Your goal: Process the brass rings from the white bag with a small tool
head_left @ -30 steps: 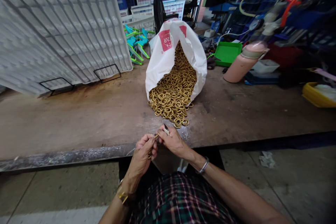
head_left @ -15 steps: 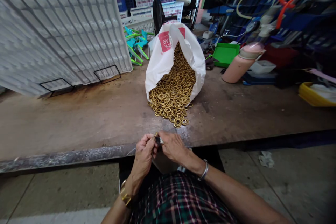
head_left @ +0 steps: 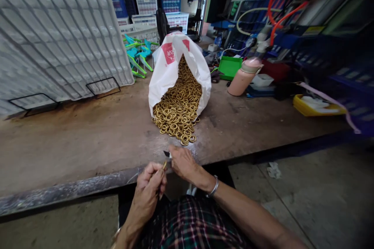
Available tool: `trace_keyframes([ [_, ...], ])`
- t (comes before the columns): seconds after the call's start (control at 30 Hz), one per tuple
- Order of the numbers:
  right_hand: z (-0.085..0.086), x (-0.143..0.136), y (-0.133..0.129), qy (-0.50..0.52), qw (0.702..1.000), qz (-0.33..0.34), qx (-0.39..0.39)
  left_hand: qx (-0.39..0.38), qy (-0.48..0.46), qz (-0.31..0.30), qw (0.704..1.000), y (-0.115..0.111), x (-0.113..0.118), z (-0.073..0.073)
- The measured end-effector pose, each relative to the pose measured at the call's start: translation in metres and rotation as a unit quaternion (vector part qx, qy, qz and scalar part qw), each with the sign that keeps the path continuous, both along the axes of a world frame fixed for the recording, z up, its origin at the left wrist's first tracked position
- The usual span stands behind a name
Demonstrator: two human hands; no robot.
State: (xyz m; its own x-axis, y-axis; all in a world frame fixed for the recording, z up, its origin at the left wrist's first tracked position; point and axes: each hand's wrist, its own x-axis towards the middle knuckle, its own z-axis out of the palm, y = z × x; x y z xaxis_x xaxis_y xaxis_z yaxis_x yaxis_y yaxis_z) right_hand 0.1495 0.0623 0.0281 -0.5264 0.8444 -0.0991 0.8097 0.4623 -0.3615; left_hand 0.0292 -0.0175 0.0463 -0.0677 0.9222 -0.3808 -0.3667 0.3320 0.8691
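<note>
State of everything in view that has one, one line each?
Left hand: closed, pinching a golden ring
Right hand: closed on a dark-tipped tool
White plastic bag: open at the front
Golden rings: loose, heaped, spilling onto the workbench
Pink bottle: standing
Yellow tray: uncovered

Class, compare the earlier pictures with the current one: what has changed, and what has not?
The hands have parted: the left hand has drawn back toward the body, away from the right hand. The camera has turned rightward, shifting the scene left. Unchanged: the left holds a gold ring, the right a dark-tipped tool; the white bag and spilled rings lie as before.
</note>
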Motion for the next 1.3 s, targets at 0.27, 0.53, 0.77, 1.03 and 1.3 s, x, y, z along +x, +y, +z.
trace_keyframes([
  [0.27, -0.009, 0.053, 0.026, 0.091, 0.974, -0.185, 0.093, -0.045, -0.167, 0.061, 0.983, 0.016, 0.004, 0.0],
  [0.53, -0.009, 0.069, 0.043, -0.024, 0.974, -0.206, 0.087, -0.062, -0.216, 0.021, 0.974, 0.021, 0.002, -0.007],
  [0.77, -0.014, 0.067, 0.039, 0.083, 0.971, -0.2, 0.096, -0.082, -0.257, 0.053, 0.962, 0.026, -0.002, -0.016],
  [1.03, -0.012, 0.03, 0.013, 0.282, 0.955, -0.08, 0.037, -0.046, -0.183, 0.062, 0.98, 0.032, 0.006, -0.015],
  [1.3, -0.007, 0.005, 0.008, 0.326, 0.944, -0.041, -0.039, -0.02, -0.118, 0.06, 0.991, 0.034, 0.005, -0.015],
])
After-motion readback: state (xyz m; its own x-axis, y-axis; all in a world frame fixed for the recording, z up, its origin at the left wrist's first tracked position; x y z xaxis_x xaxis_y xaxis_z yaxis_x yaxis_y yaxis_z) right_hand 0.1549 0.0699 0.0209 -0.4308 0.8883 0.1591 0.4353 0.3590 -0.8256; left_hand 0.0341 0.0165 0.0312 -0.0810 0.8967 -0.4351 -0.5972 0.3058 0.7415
